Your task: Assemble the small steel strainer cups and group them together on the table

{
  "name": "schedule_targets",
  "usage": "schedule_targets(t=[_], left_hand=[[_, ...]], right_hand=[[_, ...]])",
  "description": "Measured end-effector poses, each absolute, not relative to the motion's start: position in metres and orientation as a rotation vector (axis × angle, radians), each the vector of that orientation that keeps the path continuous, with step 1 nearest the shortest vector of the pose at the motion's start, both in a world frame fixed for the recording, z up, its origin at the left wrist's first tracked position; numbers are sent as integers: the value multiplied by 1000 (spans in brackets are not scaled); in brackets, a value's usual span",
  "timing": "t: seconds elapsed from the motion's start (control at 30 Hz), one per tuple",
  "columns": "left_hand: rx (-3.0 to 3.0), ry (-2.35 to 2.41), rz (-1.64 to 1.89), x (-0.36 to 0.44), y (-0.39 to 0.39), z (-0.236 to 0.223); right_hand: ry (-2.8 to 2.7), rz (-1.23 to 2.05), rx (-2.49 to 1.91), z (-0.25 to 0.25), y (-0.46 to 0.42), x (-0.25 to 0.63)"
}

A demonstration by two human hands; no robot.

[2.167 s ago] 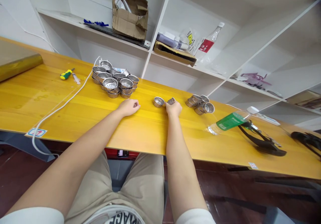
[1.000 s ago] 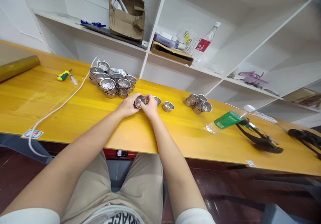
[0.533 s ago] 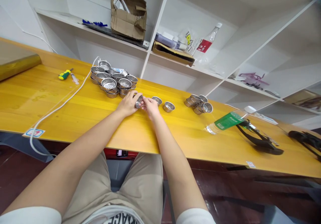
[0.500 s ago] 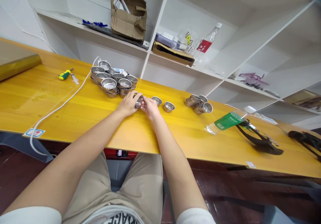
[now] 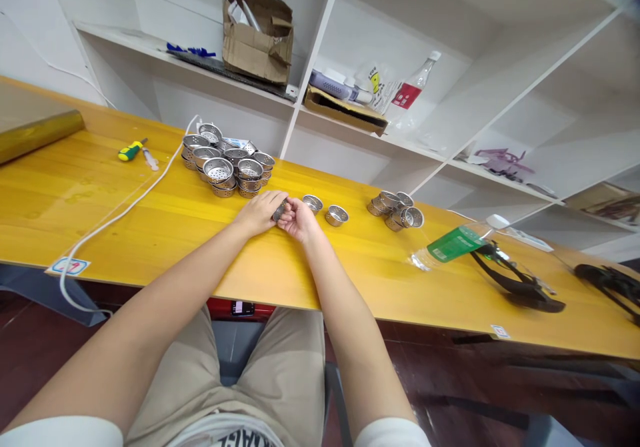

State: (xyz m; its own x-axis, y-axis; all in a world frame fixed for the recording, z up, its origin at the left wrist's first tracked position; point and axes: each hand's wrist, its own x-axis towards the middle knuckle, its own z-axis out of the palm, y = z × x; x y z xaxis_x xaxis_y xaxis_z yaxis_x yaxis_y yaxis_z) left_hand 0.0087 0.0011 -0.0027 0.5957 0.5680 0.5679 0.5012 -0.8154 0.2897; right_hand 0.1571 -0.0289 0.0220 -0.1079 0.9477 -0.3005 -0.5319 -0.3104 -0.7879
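My left hand (image 5: 259,212) and my right hand (image 5: 300,219) meet at the middle of the yellow workbench (image 5: 150,233). Both are closed on one small perforated metal cup (image 5: 279,209), which is mostly hidden between the fingers. Two more loose metal cups (image 5: 313,203) (image 5: 337,216) stand just right of my right hand. A large pile of the same cups (image 5: 227,165) sits behind my left hand. A smaller cluster of metal rings and cups (image 5: 395,209) lies farther right.
A white cable (image 5: 125,210) runs across the bench's left part, near a green-handled screwdriver (image 5: 131,149). A green-labelled plastic bottle (image 5: 453,242) and black straps (image 5: 520,280) lie on the right. White shelves (image 5: 320,33) behind hold a cardboard box (image 5: 257,33) and bottles.
My right hand came left from the loose cups, leaving one standing, and joined my left hand on a cup. Over the last half second the fingers closed further round it.
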Motion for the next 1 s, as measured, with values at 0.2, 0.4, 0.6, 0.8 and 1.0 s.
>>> schedule_targets(t=[0.2,0.4,0.6,0.8,1.0], left_hand=[[2594,1048,1096,5,8,-5],[2485,1136,1078,3,13,-12],[2436,1177,1035,4,15,-18],[2390,1249,962,1,12,-14],[2441,1255,951,0,12,-14]], right_hand=[[-650,1549,-936,28,-32,154],[-713,1224,-979,29,-28,165],[-743,1095,-1212,16,-23,174],[-1097,861,-1559,-1,-16,175],[-1463,505,-1799,-9,-15,180]])
